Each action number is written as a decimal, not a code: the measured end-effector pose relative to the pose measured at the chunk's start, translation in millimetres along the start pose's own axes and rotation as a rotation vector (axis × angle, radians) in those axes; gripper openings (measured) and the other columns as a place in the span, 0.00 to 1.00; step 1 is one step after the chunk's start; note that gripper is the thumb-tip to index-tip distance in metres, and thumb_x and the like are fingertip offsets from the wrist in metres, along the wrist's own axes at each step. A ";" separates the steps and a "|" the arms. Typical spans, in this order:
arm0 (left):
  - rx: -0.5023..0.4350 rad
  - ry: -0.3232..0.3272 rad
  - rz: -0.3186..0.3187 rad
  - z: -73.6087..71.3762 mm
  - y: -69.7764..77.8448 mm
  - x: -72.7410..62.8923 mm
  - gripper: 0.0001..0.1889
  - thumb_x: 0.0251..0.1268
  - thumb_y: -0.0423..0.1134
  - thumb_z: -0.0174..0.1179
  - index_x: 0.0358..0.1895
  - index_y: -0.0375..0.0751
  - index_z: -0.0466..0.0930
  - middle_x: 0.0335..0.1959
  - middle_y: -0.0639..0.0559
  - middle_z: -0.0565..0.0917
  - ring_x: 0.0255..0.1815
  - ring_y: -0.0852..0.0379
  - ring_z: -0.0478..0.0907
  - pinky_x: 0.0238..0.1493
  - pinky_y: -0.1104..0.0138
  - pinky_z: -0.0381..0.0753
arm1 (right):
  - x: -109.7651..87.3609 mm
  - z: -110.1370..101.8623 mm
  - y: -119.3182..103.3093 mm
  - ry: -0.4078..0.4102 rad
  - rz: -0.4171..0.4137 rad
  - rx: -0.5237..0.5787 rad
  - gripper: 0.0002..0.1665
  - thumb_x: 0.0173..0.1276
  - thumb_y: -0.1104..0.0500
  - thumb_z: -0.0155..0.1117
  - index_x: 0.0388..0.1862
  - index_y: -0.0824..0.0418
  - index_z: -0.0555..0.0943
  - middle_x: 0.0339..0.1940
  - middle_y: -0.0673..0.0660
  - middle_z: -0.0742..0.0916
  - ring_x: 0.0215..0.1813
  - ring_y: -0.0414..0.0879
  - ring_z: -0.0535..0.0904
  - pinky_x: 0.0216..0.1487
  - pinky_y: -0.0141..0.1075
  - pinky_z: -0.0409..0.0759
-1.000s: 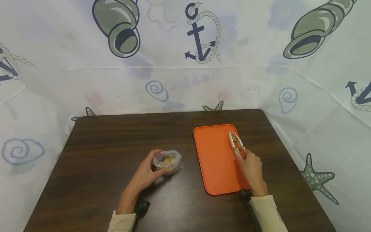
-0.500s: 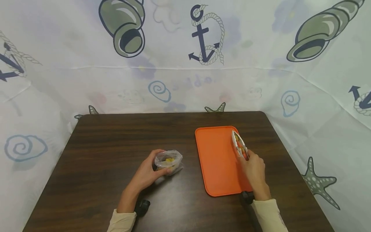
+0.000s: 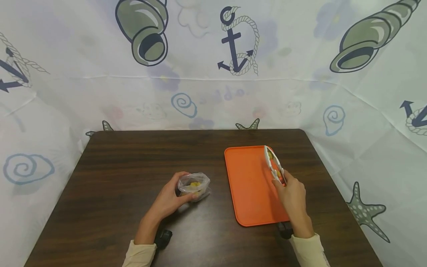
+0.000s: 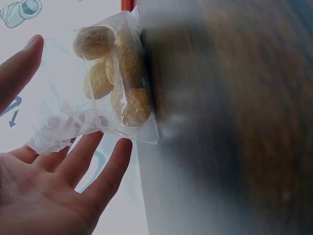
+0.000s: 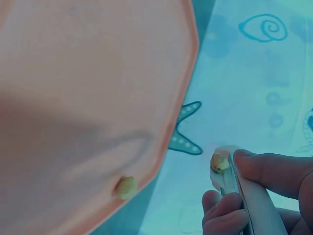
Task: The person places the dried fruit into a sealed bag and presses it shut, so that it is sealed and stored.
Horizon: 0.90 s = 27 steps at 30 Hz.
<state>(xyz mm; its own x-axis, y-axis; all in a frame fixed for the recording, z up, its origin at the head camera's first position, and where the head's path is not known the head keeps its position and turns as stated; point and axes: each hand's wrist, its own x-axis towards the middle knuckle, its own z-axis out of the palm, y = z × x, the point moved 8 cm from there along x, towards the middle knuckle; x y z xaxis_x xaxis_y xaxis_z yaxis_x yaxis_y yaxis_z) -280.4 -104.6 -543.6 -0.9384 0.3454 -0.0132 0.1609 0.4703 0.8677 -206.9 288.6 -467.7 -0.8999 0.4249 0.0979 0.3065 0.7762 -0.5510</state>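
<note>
My left hand (image 3: 170,198) holds a clear plastic bag (image 3: 201,191) by its sides, thumb and fingers spread around it, mouth upward. Several rounded, wrinkled, tan-yellow pieces (image 4: 98,78) lie in the bag; their kind is unclear. White-armed tongs (image 3: 268,160) are gripped in my right hand (image 3: 293,194), thumb on one side and fingers curled on the other. One yellowish piece (image 5: 220,162) sits between the tong arms near the tips. A similar piece (image 5: 127,188) rests beside the rim of the orange tray (image 3: 250,185), below the tongs.
The dark wood-grain table (image 3: 133,159) extends around the tray and bag. White cloth (image 3: 207,100) printed with shells, anchors and starfish hangs behind the table and at both sides.
The tongs have risen, their tips shifting toward the tray's far edge with the piece between them. Another piece has stayed on the tray. My left hand and the bag have stayed put.
</note>
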 end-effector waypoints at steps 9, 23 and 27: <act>-0.003 -0.006 -0.006 0.4 1.4 -0.4 0.42 0.54 0.54 0.79 0.71 0.62 0.66 0.65 0.49 0.80 0.63 0.46 0.77 0.64 0.44 0.73 | -6.9 -16.2 -19.0 0.064 -0.073 0.006 0.29 0.71 0.56 0.69 0.67 0.66 0.78 0.51 0.74 0.88 0.47 0.71 0.85 0.49 0.63 0.78; 0.007 0.004 -0.006 0.4 1.3 -0.1 0.42 0.53 0.54 0.79 0.71 0.62 0.67 0.64 0.49 0.80 0.62 0.46 0.78 0.64 0.45 0.72 | -17.7 -37.2 -40.6 0.123 -0.124 0.033 0.29 0.69 0.57 0.73 0.66 0.65 0.79 0.45 0.70 0.90 0.33 0.57 0.80 0.31 0.44 0.74; 0.008 0.004 -0.005 0.6 1.5 -0.3 0.42 0.53 0.54 0.79 0.71 0.62 0.67 0.64 0.49 0.80 0.63 0.46 0.77 0.64 0.45 0.72 | -19.9 -38.6 -42.3 0.122 -0.124 0.038 0.29 0.69 0.57 0.73 0.66 0.65 0.79 0.44 0.69 0.90 0.33 0.57 0.79 0.32 0.44 0.74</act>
<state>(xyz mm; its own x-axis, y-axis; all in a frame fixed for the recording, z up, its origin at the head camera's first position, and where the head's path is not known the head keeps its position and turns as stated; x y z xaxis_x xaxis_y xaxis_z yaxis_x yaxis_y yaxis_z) -279.7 -103.5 -542.6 -0.9404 0.3397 -0.0152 0.1588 0.4783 0.8637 -189.9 265.4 -414.3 -0.8849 0.3826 0.2656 0.1819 0.8088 -0.5592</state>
